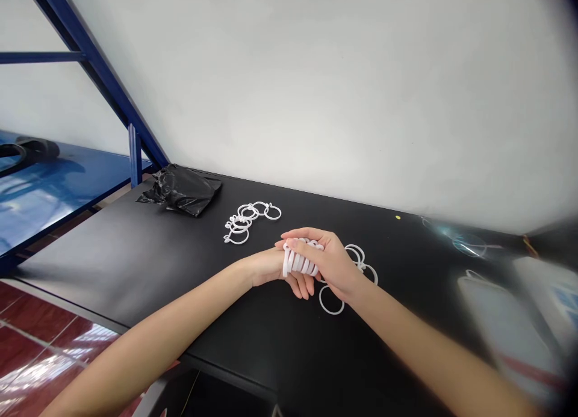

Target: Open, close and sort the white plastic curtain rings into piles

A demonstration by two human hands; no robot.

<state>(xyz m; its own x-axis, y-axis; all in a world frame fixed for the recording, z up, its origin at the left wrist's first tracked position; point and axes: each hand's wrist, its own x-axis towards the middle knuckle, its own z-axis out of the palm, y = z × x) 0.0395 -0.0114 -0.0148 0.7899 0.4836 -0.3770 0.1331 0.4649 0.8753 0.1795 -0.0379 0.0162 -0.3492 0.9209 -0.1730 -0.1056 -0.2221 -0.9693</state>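
Several white rings with small eyelets, like curtain rings (298,264), sit side by side around my left hand (271,265), encircling it near the knuckles. The fingers of my left hand stretch out below the rings, partly covered by them. My right hand (336,265) is closed over the row of rings from the right, with its thumb on top. Just beyond my right hand lie more white rings (371,271), partly hidden by it. One loose ring (332,313) lies flat below my right wrist. Farther back, a spread group of white rings (241,225) rests on the table.
A crumpled black plastic bag (185,191) lies at the back left of the black table (135,248). Eyeglasses (469,246) and a blurred pale case (506,321) are on the right. A white wall (316,92) stands behind; a blue metal frame (106,80) rises at left.
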